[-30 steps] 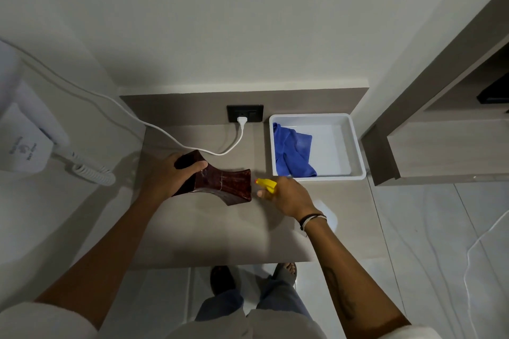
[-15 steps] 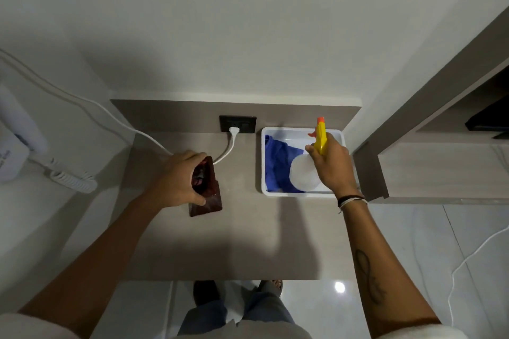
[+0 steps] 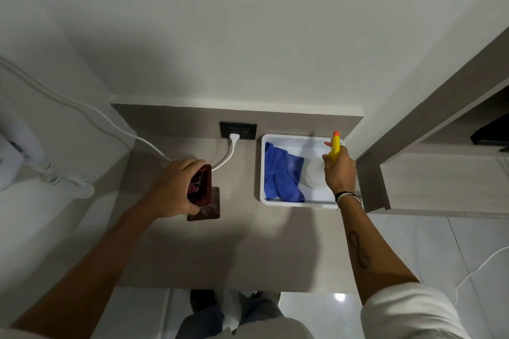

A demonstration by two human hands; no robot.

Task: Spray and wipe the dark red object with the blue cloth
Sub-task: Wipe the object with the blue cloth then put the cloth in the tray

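Observation:
The dark red object (image 3: 205,205), a vase-like piece with a square base, stands upright on the grey-brown table (image 3: 248,250). My left hand (image 3: 172,190) grips it around its top. The blue cloth (image 3: 281,176) lies crumpled in the left half of a white tray (image 3: 263,162) at the table's back right. My right hand (image 3: 340,172) holds a spray bottle (image 3: 335,147) with a yellow head, orange nozzle and whitish body, over the tray's right half. Whether the bottle rests on the tray floor is unclear.
A black wall socket (image 3: 238,130) with a white plug and cable (image 3: 110,118) sits behind the red object. A white wall-mounted hair dryer with a coiled cord (image 3: 66,184) hangs at left. A wooden shelf unit (image 3: 429,181) borders the tray on the right.
My left hand turned the red object from lying sideways to standing upright on the table. My right hand carried the spray bottle from beside the object over to the tray.

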